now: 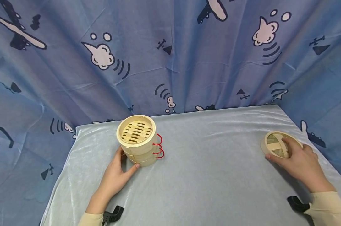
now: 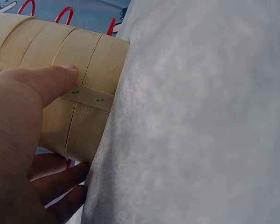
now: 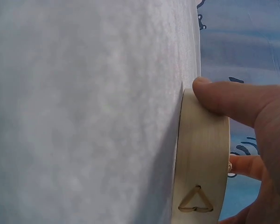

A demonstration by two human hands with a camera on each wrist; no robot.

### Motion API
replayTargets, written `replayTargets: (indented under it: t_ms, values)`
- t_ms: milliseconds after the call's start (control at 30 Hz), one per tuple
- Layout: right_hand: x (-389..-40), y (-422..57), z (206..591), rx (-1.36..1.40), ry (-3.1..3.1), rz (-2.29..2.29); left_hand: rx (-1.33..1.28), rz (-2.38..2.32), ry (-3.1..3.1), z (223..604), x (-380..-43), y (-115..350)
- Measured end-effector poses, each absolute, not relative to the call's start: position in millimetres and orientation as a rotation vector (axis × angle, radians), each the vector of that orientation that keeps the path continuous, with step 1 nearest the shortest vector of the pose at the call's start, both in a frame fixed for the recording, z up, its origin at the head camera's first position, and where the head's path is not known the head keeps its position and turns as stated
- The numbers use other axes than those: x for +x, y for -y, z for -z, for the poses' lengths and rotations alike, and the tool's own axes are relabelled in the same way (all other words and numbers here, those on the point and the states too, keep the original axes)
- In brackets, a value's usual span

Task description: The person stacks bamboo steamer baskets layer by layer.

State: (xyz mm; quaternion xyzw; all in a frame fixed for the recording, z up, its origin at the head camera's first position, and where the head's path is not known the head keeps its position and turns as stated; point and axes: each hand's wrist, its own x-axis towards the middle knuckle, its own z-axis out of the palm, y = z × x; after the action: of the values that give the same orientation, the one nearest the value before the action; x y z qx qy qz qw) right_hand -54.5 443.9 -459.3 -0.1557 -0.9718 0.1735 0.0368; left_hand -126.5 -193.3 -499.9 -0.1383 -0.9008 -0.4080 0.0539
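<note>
A stack of round bamboo steamer baskets [image 1: 143,152] stands upright on the left part of the table, its top tier showing a slatted base [image 1: 137,131]. Red loops [image 1: 159,149] stick out from its right side. My left hand [image 1: 112,178] grips the lower tiers, with the thumb [image 2: 56,80] across the near wall and the fingers around the far left side. Over at the right, a bamboo steamer lid [image 1: 274,145] lies on the cloth with its woven top up. My right hand [image 1: 302,161] holds it by the rim, the thumb [image 3: 224,97] on its near edge.
Grey velvety cloth [image 1: 204,175] covers the table and stretches between the two hands. A blue patterned curtain [image 1: 147,56] hangs along the back and both sides. Dark wrist straps [image 1: 113,215] sit on both forearms.
</note>
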Motion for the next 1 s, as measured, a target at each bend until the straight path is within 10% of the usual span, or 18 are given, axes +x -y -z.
replayTargets:
  t_ms: [1000]
  values:
    - [-73.2,-413.4,448.8,-0.24,2.978,-0.606,-0.435,1.235,2.728,501.5,-127.7,195.1]
